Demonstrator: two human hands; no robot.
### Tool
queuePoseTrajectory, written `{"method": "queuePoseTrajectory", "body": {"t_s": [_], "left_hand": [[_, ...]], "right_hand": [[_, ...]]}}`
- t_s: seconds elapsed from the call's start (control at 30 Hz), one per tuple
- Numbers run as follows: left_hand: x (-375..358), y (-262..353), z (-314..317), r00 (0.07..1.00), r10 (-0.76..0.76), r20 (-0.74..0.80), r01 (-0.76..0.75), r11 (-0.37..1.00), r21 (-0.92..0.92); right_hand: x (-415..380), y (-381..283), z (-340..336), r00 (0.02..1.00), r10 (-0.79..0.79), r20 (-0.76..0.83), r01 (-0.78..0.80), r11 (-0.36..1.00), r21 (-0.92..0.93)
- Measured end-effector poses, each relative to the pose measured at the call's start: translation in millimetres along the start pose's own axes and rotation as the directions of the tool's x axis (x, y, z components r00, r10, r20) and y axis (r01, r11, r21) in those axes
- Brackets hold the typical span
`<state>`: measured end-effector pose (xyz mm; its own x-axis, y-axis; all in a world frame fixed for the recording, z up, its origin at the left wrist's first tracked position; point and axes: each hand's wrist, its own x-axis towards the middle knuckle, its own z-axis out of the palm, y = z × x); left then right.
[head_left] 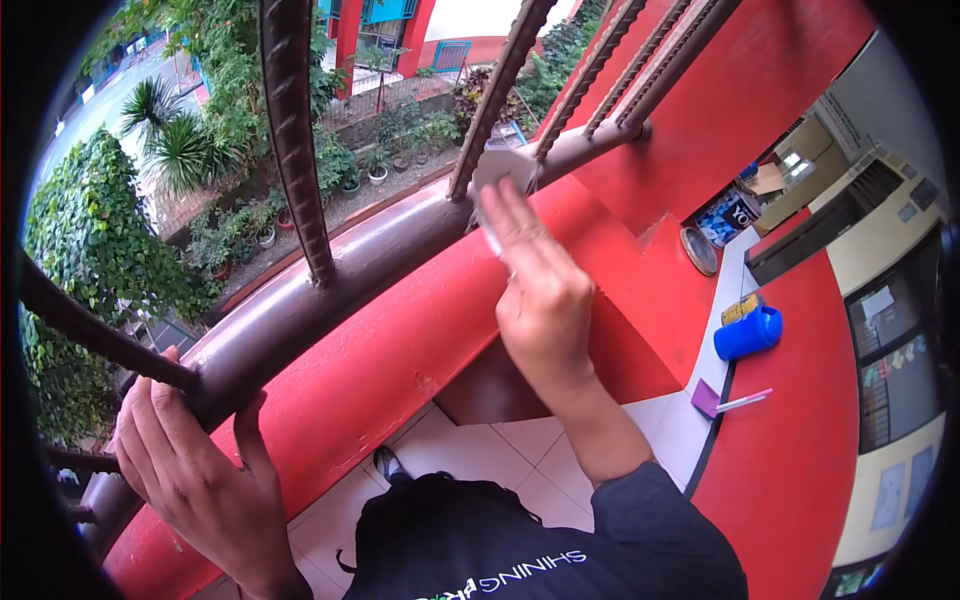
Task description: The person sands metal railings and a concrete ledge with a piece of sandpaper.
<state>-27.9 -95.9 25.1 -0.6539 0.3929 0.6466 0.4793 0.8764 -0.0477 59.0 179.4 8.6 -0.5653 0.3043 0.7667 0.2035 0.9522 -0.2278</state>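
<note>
My right hand point(540, 290) presses a small grey-white sheet, perhaps sandpaper point(495, 175), flat against the brown lower rail point(370, 265) of a balcony railing, just below a twisted brown bar point(495, 95). Fingers are stretched along the sheet. My left hand point(190, 480) grips the same rail farther left, fingers wrapped over its top beside another bar point(90, 340). A red low wall point(420, 340) runs under the rail.
Further twisted bars point(290, 130) rise from the rail. On the white tiled floor at the right lie a blue container point(748, 333), a round lid point(698, 250), a paint can point(727, 217) and a brush point(745, 401). Garden plants lie far below.
</note>
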Motion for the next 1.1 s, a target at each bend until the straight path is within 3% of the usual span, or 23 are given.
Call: {"method": "queuePoseTrajectory", "body": {"t_s": [0.1, 0.2, 0.37, 0.43, 0.57, 0.63, 0.73, 0.83, 1.0, 1.1], "left_hand": [[-0.3, 2.3, -1.8, 0.998, -0.044, 0.048, 0.044, 0.999, -0.006], [0.6, 7.6, -6.0, 0.998, -0.04, 0.041, 0.041, 0.999, -0.018], [-4.5, 8.4, -3.9, 0.997, -0.058, 0.045, 0.057, 0.998, 0.005], [-2.0, 7.7, -3.1, 0.998, -0.059, 0.037, 0.059, 0.998, 0.002], [-3.3, 9.6, -2.3, 0.998, -0.059, 0.029, 0.058, 0.998, 0.006], [-4.8, 7.2, -2.8, 0.999, -0.051, 0.018, 0.05, 0.999, 0.009], [-4.2, -0.2, 1.3, 0.999, -0.028, 0.044, 0.029, 1.0, -0.004], [-5.8, 0.9, 1.6, 0.999, -0.022, 0.036, 0.022, 1.0, 0.01], [-5.7, 2.0, 2.1, 0.999, -0.029, 0.017, 0.029, 1.0, 0.01], [-4.5, 3.1, 0.7, 0.999, -0.039, 0.023, 0.039, 0.999, 0.004]], "right_hand": [[10.0, 18.9, 3.6, 0.996, 0.067, -0.057, -0.067, 0.998, 0.008], [-11.2, -18.4, 4.5, 0.999, -0.019, -0.038, 0.019, 1.0, 0.003], [12.8, 7.9, 6.6, 0.996, -0.03, -0.083, 0.024, 0.997, -0.071], [0.5, -19.4, 5.5, 0.996, 0.082, -0.042, -0.083, 0.996, -0.013], [9.8, 2.4, 7.6, 0.996, -0.06, -0.065, 0.057, 0.997, -0.053], [16.0, 6.5, 9.3, 0.995, -0.035, -0.094, 0.027, 0.996, -0.086], [-7.7, -30.1, 7.1, 0.995, 0.08, -0.051, -0.079, 0.997, 0.014], [3.4, -6.9, 9.4, 0.995, -0.028, -0.091, 0.023, 0.998, -0.055], [-8.9, -30.7, 9.5, 0.995, 0.079, -0.064, -0.082, 0.996, -0.042], [-3.3, -10.4, 11.9, 0.994, 0.001, -0.111, -0.01, 0.997, -0.079]]}}
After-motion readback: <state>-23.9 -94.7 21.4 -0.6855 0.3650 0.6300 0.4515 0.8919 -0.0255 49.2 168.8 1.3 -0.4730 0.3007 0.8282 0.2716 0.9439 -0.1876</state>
